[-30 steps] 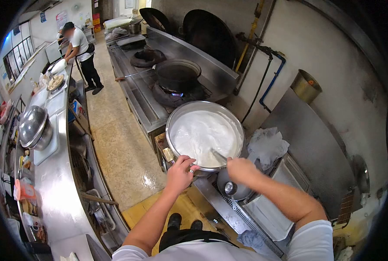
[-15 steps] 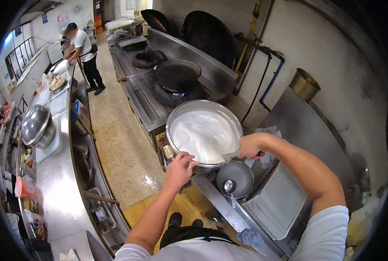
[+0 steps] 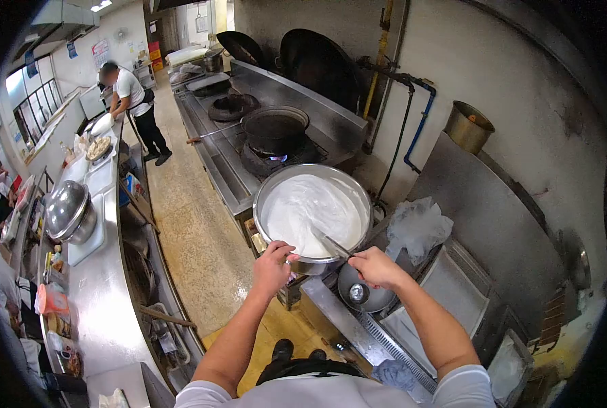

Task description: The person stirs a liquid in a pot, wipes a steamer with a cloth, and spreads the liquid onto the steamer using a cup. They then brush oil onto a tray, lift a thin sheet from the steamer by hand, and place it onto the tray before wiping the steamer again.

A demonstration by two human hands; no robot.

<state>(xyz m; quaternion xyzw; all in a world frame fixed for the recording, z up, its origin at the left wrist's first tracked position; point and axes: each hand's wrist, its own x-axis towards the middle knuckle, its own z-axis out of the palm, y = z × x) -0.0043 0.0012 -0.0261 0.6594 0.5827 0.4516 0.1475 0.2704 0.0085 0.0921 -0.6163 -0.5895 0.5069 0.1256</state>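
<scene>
White mix (image 3: 296, 207) fills much of a big metal pot (image 3: 313, 268), just to the near side of the stove (image 3: 228, 178). The person's right hand (image 3: 378, 268) is closed around the handle of a long metal tool (image 3: 334, 244). The tool slants down over the near rim, and its far end is hidden in the mix. Soft streaks curl around it, so the mix looks loose and easy to push about, I think. The left hand (image 3: 272, 270) is at the near left of the rim, with its fingers bent. I cannot tell if it grips the rim or just rests there.

Below the right hand is a grey pan (image 3: 379, 300) with a shiny ladle (image 3: 359, 293) in it. A crinkly clear bag (image 3: 419, 228) lies to the right of the pot. Past the pot, a black wok (image 3: 275, 129) sits over a small blue flame (image 3: 278, 158). On the long worktop (image 3: 103, 292) at the left is a shiny metal bowl with a round top (image 3: 67, 204). Far off, a co-worker (image 3: 137, 95) bends over the far end of that worktop, both arms reaching down.
</scene>
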